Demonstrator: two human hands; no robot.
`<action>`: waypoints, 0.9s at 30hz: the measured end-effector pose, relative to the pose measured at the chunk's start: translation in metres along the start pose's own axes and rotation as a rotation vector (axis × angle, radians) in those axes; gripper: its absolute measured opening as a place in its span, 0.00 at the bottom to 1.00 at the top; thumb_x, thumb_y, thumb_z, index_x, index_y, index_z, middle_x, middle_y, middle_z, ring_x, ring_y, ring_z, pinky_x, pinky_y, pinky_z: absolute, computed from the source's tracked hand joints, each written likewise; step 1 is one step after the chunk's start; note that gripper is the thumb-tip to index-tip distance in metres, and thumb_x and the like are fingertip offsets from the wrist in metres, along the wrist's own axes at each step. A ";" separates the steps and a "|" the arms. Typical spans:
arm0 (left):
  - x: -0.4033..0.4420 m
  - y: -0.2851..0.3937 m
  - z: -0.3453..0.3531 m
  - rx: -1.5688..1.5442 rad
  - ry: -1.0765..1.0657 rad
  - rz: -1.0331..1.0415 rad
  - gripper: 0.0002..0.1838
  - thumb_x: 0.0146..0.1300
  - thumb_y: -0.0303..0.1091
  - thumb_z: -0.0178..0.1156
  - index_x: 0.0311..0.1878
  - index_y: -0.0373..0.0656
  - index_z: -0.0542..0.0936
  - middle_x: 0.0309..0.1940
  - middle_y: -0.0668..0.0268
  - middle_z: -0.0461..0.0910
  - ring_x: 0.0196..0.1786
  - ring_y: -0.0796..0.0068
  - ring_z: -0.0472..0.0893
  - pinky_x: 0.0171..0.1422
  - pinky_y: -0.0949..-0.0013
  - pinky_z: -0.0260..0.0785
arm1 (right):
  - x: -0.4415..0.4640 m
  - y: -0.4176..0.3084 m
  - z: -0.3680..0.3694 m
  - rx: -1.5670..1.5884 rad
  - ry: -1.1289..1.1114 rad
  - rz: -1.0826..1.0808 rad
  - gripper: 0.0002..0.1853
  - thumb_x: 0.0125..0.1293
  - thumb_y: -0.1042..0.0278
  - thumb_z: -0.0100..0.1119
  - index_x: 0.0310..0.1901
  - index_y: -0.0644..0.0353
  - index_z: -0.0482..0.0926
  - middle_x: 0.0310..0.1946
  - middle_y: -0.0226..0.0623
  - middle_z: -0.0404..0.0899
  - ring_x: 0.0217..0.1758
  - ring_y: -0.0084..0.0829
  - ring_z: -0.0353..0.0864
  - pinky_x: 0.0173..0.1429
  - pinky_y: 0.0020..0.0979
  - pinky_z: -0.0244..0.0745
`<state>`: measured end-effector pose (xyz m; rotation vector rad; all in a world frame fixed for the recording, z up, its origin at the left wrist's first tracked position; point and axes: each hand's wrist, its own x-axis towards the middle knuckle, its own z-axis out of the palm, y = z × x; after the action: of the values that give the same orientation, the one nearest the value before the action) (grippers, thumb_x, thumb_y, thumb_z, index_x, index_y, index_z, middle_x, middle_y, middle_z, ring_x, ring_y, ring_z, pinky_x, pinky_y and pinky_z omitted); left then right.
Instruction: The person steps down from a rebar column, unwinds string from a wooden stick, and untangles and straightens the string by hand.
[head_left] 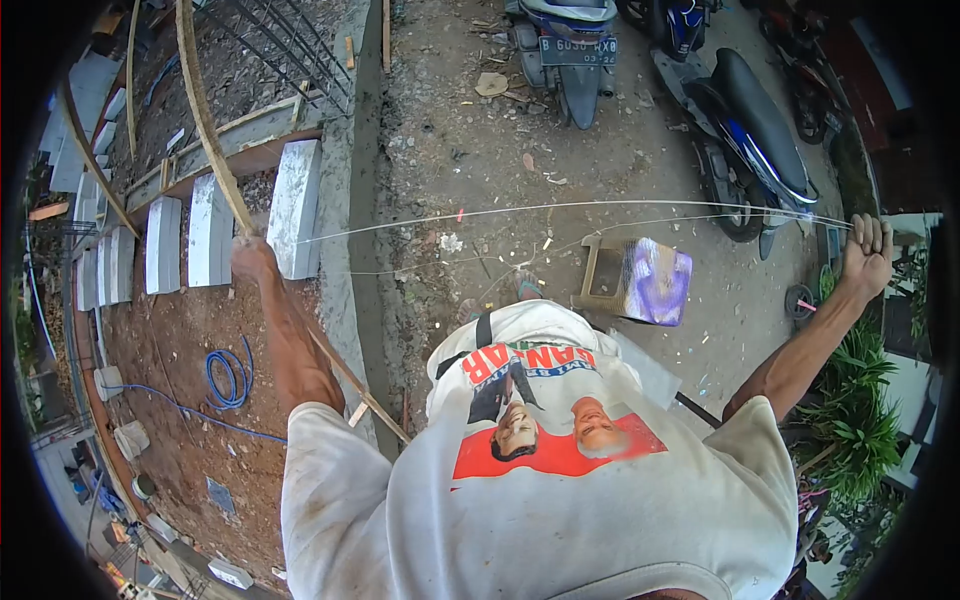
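Both my arms are stretched wide apart. My left hand (256, 258) is at the left, closed at the lower end of a long curved wooden strip (207, 120), beside the white blocks. At the far right my right hand (868, 250) is raised, its fingers curled over the end of a thin pale wire (560, 205). The wire runs across the view towards the left hand, bowed slightly upward. A second, looser strand (440, 264) sags below it. Whether my left hand also grips the wire is too small to tell.
White blocks (298, 210) stand in a row at the left, by a concrete ledge (352, 190). A blue hose (228, 380) lies on the soil. A box with a purple side (658, 282) sits in front. Parked motorbikes (765, 125) stand at the upper right, plants (850, 400) at the right.
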<state>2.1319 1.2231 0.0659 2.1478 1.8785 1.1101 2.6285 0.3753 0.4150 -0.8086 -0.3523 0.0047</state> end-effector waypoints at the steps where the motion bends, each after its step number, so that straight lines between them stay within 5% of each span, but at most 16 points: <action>1: 0.001 -0.010 -0.005 0.037 -0.017 0.024 0.12 0.60 0.39 0.69 0.31 0.37 0.85 0.26 0.51 0.86 0.31 0.43 0.86 0.38 0.45 0.77 | 0.018 -0.030 -0.054 0.005 0.034 -0.023 0.12 0.81 0.75 0.44 0.33 0.60 0.68 0.20 0.26 0.53 0.22 0.24 0.51 0.34 0.33 0.56; 3: 0.003 -0.043 0.005 0.070 -0.027 0.082 0.13 0.63 0.42 0.68 0.34 0.41 0.87 0.27 0.50 0.86 0.30 0.42 0.85 0.37 0.44 0.75 | 0.042 -0.064 -0.117 -0.085 0.194 -0.054 0.14 0.79 0.75 0.43 0.31 0.58 0.64 0.20 0.27 0.52 0.22 0.26 0.49 0.33 0.34 0.54; 6: -0.006 0.008 -0.013 0.020 0.020 0.076 0.13 0.66 0.43 0.67 0.35 0.43 0.87 0.28 0.49 0.86 0.29 0.44 0.84 0.36 0.45 0.73 | 0.048 -0.074 -0.101 -0.363 0.442 -0.099 0.17 0.80 0.76 0.41 0.28 0.54 0.58 0.21 0.29 0.50 0.22 0.27 0.48 0.33 0.34 0.54; 8: -0.005 0.025 -0.019 0.018 0.006 0.081 0.13 0.67 0.43 0.67 0.34 0.43 0.87 0.27 0.48 0.85 0.29 0.45 0.84 0.35 0.45 0.73 | 0.094 -0.134 -0.204 -0.164 0.210 0.079 0.17 0.81 0.75 0.41 0.29 0.55 0.60 0.21 0.29 0.50 0.22 0.27 0.48 0.33 0.34 0.55; 12: 0.004 0.029 -0.023 0.053 0.000 0.167 0.15 0.68 0.44 0.67 0.31 0.43 0.84 0.25 0.50 0.83 0.28 0.47 0.84 0.33 0.47 0.71 | 0.110 -0.151 -0.219 -0.318 0.462 -0.043 0.08 0.83 0.73 0.39 0.42 0.64 0.67 0.22 0.30 0.51 0.22 0.28 0.48 0.37 0.36 0.63; 13: 0.009 0.021 -0.018 0.049 -0.004 0.173 0.15 0.68 0.44 0.67 0.31 0.43 0.84 0.25 0.50 0.83 0.28 0.47 0.84 0.33 0.47 0.71 | 0.110 -0.150 -0.225 -0.214 0.283 0.013 0.07 0.82 0.73 0.38 0.48 0.65 0.67 0.23 0.32 0.51 0.22 0.28 0.49 0.37 0.37 0.66; 14: 0.015 0.012 -0.016 0.024 -0.005 0.213 0.16 0.68 0.44 0.67 0.29 0.42 0.82 0.24 0.51 0.82 0.27 0.48 0.83 0.32 0.47 0.71 | 0.113 -0.146 -0.233 -0.307 0.480 -0.082 0.07 0.82 0.73 0.39 0.44 0.64 0.67 0.22 0.31 0.51 0.21 0.28 0.48 0.35 0.37 0.64; 15: 0.021 0.005 -0.007 -0.017 -0.011 0.257 0.17 0.69 0.44 0.66 0.28 0.42 0.80 0.23 0.52 0.81 0.26 0.49 0.81 0.32 0.47 0.70 | 0.094 -0.113 -0.180 -0.410 0.687 -0.157 0.07 0.81 0.74 0.40 0.41 0.62 0.67 0.22 0.31 0.51 0.21 0.27 0.48 0.33 0.36 0.61; 17: 0.015 0.022 -0.032 -0.109 -0.024 0.240 0.15 0.69 0.40 0.65 0.29 0.41 0.79 0.22 0.54 0.81 0.23 0.58 0.79 0.29 0.53 0.69 | 0.070 -0.076 -0.128 -0.300 0.690 -0.127 0.18 0.79 0.71 0.45 0.27 0.53 0.60 0.19 0.28 0.51 0.20 0.28 0.48 0.28 0.34 0.50; 19: 0.028 -0.010 -0.020 -0.264 -0.097 0.198 0.22 0.71 0.46 0.64 0.27 0.38 0.76 0.20 0.55 0.80 0.23 0.61 0.76 0.30 0.54 0.69 | 0.062 -0.061 -0.130 -0.156 0.405 0.054 0.17 0.80 0.70 0.45 0.28 0.54 0.62 0.18 0.24 0.52 0.19 0.25 0.48 0.26 0.32 0.48; 23: 0.042 -0.008 -0.036 -0.022 0.054 0.268 0.26 0.73 0.51 0.63 0.25 0.38 0.78 0.20 0.54 0.78 0.25 0.51 0.75 0.35 0.46 0.64 | 0.061 -0.018 -0.092 -0.153 0.424 0.062 0.05 0.79 0.71 0.51 0.42 0.60 0.70 0.18 0.21 0.57 0.17 0.20 0.52 0.24 0.28 0.52; 27: 0.104 -0.084 -0.006 0.299 -0.028 0.194 0.15 0.76 0.45 0.60 0.40 0.44 0.87 0.30 0.53 0.84 0.30 0.53 0.80 0.38 0.51 0.73 | 0.065 0.001 -0.084 -0.123 0.358 0.039 0.06 0.80 0.69 0.49 0.44 0.61 0.70 0.20 0.21 0.59 0.18 0.20 0.54 0.26 0.29 0.55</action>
<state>2.0571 1.3334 0.0761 2.5373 1.9658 0.8663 2.7156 0.3256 0.3807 -0.9190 0.0021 -0.1251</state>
